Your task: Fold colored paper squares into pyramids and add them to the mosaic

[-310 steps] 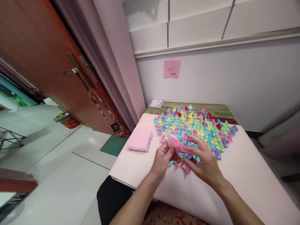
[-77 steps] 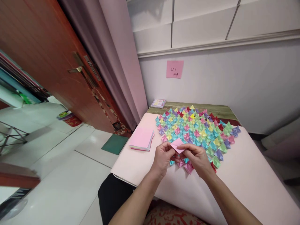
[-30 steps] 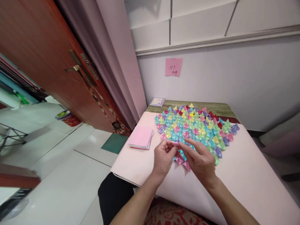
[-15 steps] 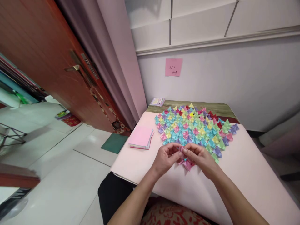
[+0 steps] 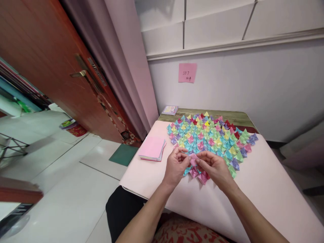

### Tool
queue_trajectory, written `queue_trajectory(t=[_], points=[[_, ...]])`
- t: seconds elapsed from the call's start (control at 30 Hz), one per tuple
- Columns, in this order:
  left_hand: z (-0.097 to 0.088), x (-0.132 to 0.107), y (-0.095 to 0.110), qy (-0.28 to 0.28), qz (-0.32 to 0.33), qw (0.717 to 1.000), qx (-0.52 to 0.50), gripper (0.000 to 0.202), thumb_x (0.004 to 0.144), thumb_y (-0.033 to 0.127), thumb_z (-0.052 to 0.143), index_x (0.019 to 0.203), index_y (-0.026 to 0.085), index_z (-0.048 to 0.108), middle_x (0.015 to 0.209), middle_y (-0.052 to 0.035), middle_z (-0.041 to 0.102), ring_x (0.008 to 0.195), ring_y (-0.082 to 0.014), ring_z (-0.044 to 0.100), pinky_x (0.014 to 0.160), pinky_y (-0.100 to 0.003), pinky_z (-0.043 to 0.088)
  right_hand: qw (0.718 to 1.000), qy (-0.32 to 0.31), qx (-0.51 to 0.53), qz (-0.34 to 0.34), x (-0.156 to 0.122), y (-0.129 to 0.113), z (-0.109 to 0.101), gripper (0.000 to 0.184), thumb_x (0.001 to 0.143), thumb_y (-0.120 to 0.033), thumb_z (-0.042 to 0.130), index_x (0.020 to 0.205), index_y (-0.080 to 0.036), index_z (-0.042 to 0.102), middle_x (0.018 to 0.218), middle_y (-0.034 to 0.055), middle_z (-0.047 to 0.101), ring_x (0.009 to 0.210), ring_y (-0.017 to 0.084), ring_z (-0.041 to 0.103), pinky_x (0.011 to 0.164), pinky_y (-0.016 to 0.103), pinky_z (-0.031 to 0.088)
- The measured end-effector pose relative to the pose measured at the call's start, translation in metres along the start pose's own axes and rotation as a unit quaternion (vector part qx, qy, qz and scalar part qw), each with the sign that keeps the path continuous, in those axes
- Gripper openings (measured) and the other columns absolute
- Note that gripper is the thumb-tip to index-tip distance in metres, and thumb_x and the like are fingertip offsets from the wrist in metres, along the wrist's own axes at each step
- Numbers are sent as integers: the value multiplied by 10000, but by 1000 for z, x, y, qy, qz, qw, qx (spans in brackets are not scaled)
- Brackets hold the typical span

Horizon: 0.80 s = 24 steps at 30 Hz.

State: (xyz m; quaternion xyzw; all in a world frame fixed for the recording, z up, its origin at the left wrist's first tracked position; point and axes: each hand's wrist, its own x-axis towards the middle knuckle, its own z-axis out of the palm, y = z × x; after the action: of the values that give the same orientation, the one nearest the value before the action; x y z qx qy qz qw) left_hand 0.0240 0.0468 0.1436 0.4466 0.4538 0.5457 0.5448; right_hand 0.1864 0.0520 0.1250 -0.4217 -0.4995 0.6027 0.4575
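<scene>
A small folded pink paper (image 5: 193,159) is pinched between my two hands, above the near side of the table. My left hand (image 5: 176,166) grips its left edge with thumb and fingers. On the other edge, the thumb and fingers of my right hand (image 5: 214,167) are closed. Behind and beneath the hands spread many folded paper pieces (image 5: 212,135) with pointed tips, in blue, green, yellow, pink, purple and red. Some of them are hidden by my fingers. To the left lies a stack of square paper sheets (image 5: 152,147), pink on top.
The table has a pale pink cover (image 5: 268,189). A small pack of cards or papers (image 5: 170,110) sits at its far left corner. Beyond are a wall with a pink note (image 5: 187,72), a curtain (image 5: 129,67) and a wooden door (image 5: 50,60). A green sheet (image 5: 123,154) lies left of the table.
The pink paper has turned so that a broader face shows between my fingers. My left hand has shifted slightly up, and more of the folded pieces below now show.
</scene>
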Motion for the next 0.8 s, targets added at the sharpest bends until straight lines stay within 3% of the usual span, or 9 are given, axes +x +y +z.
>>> queue_trajectory(t=[0.13, 0.3, 0.47, 0.6, 0.8], points=[[3, -1, -3, -14, -59, 997, -40, 321, 701, 355, 793, 885, 148, 631, 676, 7, 669, 565, -126, 644, 589, -259, 549, 998, 51, 17, -34, 2, 1, 2, 327, 756, -458, 770, 890, -175, 677, 741, 40, 705, 621, 154, 659, 585, 273, 556], [5, -4, 1, -40, -119, 991, -43, 289, 712, 379, 771, 763, 137, 620, 580, -4, 656, 464, -128, 621, 506, -254, 545, 995, 51, -15, -80, 1, 1, 3, 252, 800, -410, 729, 934, -197, 716, 777, 37, 724, 656, 153, 673, 600, 264, 563], [9, -4, 2, -31, -119, 989, -81, 300, 692, 370, 790, 775, 141, 616, 610, 11, 651, 453, -119, 611, 464, -250, 548, 995, 42, -22, -91, 2, -1, 3, 253, 812, -416, 723, 932, -194, 713, 805, 47, 740, 696, 169, 700, 634, 279, 589], [9, -3, 2, 14, -115, 990, -75, 323, 656, 387, 816, 697, 127, 629, 602, 4, 643, 460, -104, 593, 454, -229, 539, 994, 36, -27, -96, 0, 1, 6, 273, 820, -419, 727, 962, -187, 700, 860, 65, 750, 760, 188, 720, 692, 301, 607], [7, -4, 1, 29, -138, 988, -66, 370, 645, 450, 815, 707, 127, 646, 553, 1, 628, 424, -105, 574, 425, -228, 525, 983, 58, -119, -126, -2, 10, 6, 279, 843, -426, 702, 993, -191, 708, 896, 83, 760, 768, 207, 726, 691, 320, 606]])
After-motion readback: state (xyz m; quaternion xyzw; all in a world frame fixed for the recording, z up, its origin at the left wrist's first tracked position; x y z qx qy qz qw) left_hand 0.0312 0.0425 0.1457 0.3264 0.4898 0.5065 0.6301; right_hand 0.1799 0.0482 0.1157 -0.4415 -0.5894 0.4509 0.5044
